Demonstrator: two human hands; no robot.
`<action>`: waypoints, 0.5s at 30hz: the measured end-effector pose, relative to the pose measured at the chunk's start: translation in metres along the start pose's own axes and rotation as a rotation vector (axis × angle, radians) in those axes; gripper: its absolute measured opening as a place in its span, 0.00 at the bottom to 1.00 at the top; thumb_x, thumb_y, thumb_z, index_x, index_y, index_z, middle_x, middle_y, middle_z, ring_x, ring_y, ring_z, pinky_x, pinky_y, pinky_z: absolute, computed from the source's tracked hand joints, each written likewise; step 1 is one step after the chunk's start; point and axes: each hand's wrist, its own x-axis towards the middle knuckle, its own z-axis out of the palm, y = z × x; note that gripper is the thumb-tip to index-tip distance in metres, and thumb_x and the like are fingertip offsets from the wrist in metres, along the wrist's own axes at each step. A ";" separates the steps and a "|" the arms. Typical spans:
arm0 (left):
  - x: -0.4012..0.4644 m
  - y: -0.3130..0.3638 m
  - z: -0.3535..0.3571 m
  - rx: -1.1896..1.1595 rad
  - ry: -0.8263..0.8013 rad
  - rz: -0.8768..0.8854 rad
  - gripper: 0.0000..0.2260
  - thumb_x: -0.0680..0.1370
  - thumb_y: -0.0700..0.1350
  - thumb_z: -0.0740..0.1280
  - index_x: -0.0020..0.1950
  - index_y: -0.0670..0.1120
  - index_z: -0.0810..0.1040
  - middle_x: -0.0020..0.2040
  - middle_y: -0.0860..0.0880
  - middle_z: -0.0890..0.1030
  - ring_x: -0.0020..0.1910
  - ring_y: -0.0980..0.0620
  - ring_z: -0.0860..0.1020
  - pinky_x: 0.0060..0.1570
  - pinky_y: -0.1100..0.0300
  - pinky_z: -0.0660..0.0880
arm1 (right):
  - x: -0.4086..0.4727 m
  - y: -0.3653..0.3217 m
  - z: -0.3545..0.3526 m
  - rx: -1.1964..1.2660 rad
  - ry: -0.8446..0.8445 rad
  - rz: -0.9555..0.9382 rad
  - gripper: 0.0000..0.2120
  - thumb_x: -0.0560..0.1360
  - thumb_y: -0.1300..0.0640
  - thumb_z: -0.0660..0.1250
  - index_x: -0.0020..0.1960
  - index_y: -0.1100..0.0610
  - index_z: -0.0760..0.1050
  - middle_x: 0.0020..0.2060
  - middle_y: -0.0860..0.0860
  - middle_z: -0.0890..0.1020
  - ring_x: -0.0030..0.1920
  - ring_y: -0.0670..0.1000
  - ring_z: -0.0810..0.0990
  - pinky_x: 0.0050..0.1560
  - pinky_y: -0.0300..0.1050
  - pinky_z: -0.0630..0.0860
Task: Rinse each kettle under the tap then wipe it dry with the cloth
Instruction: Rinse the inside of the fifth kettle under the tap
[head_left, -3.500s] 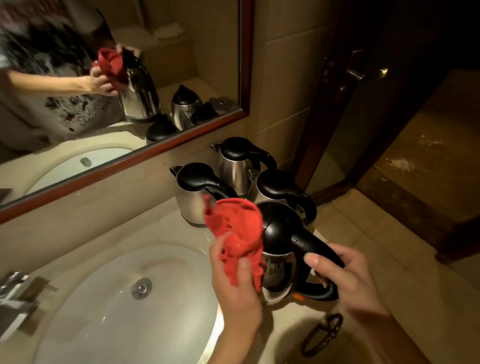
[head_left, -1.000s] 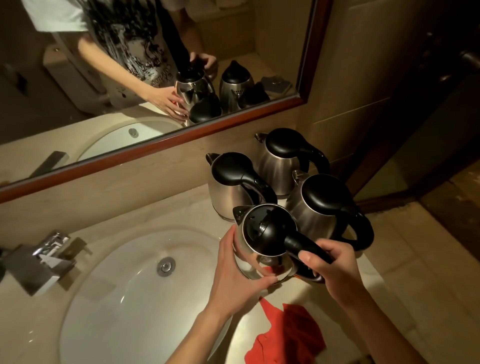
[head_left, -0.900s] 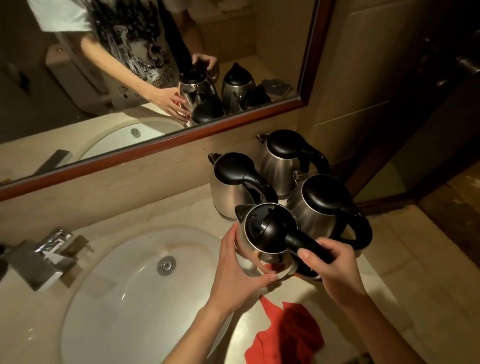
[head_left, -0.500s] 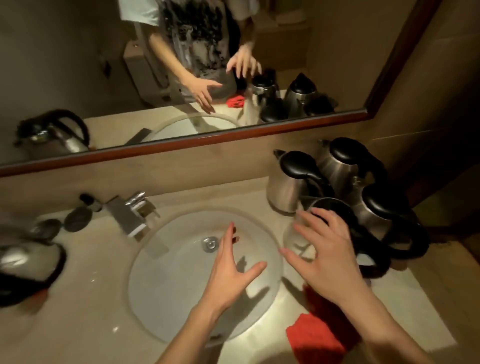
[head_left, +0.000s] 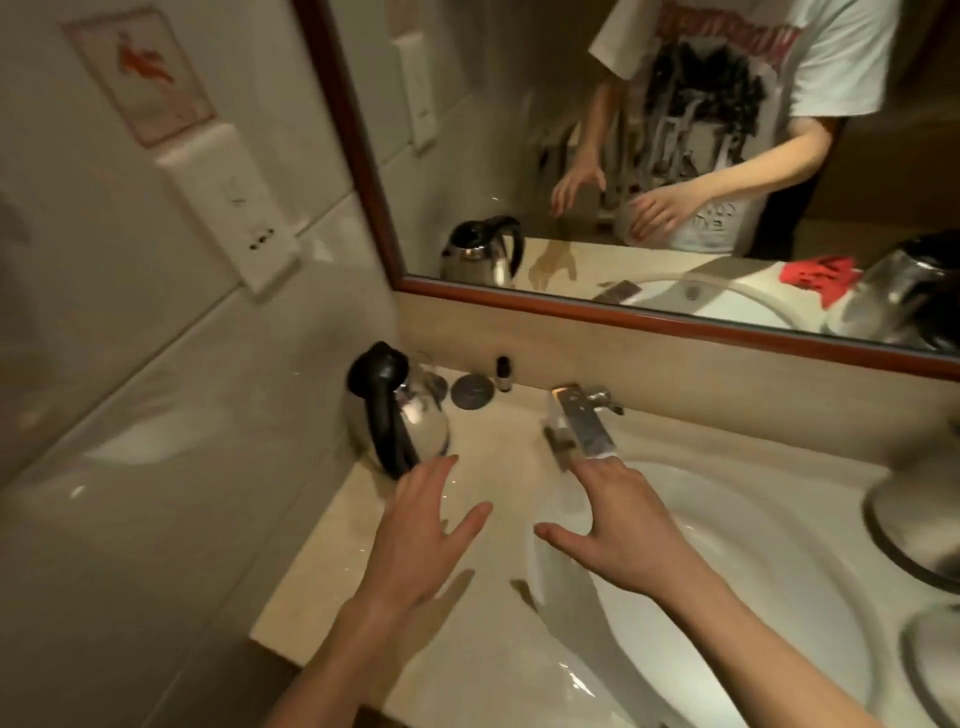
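You are reaching toward kettle (head_left: 397, 415), standing centre-left of frame on counter (head_left: 488, 452), left of tap (head_left: 582, 423). Left hand (head_left: 415, 535) and right hand (head_left: 618, 525) both spread, empty. Aim left hand at black handle (head_left: 387, 421); steady steel body with right.

No legible text or labels

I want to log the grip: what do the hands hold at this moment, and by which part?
Nothing is held. The left hand and right hand are both open with spread fingers, reaching toward the kettle beside the sink.
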 end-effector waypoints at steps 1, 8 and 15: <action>0.006 -0.011 -0.014 0.005 0.021 0.006 0.28 0.77 0.65 0.63 0.74 0.54 0.67 0.66 0.64 0.65 0.68 0.61 0.66 0.65 0.65 0.64 | 0.014 -0.017 0.002 0.005 -0.004 -0.023 0.47 0.68 0.24 0.56 0.77 0.53 0.69 0.69 0.51 0.78 0.70 0.54 0.73 0.69 0.47 0.67; 0.066 -0.076 -0.070 0.066 0.153 0.019 0.22 0.79 0.57 0.64 0.71 0.49 0.70 0.65 0.57 0.71 0.64 0.59 0.65 0.60 0.62 0.65 | 0.097 -0.109 0.019 0.088 0.037 -0.145 0.37 0.74 0.30 0.69 0.73 0.54 0.73 0.66 0.52 0.80 0.66 0.53 0.75 0.66 0.47 0.69; 0.144 -0.109 -0.074 -0.078 0.153 -0.070 0.21 0.81 0.53 0.64 0.71 0.46 0.71 0.67 0.51 0.72 0.65 0.52 0.71 0.65 0.57 0.69 | 0.154 -0.158 0.045 0.347 0.071 -0.048 0.25 0.78 0.39 0.71 0.67 0.55 0.78 0.58 0.50 0.83 0.59 0.51 0.80 0.57 0.46 0.76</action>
